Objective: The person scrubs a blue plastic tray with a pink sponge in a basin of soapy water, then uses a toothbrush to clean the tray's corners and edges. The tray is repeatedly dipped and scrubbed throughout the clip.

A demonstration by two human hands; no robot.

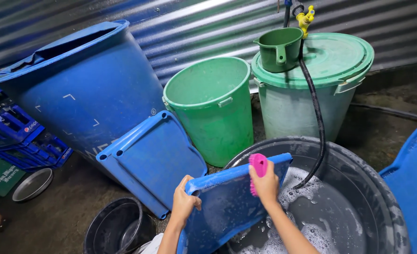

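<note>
The left hand (184, 202) is closed on the upper left corner of a blue plastic tray (227, 207), with the fingers wrapped over its rim. The tray stands tilted over the left edge of a big dark basin (373, 188) that holds soapy water. The right hand (266, 184) is clamped on a pink brush (257, 165), which presses on the top edge of the tray. A black hose (315, 113) hangs down into the basin. A second blue tray (152, 160) leans on a large blue drum (86, 89). Behind the basin stand an open green bin (213, 108) and a lidded green bin (312, 80) carrying a green dipper (280, 49). At the far left are blue crates (11, 131) with small red and white labels, beside a metal bowl (32, 184).
</note>
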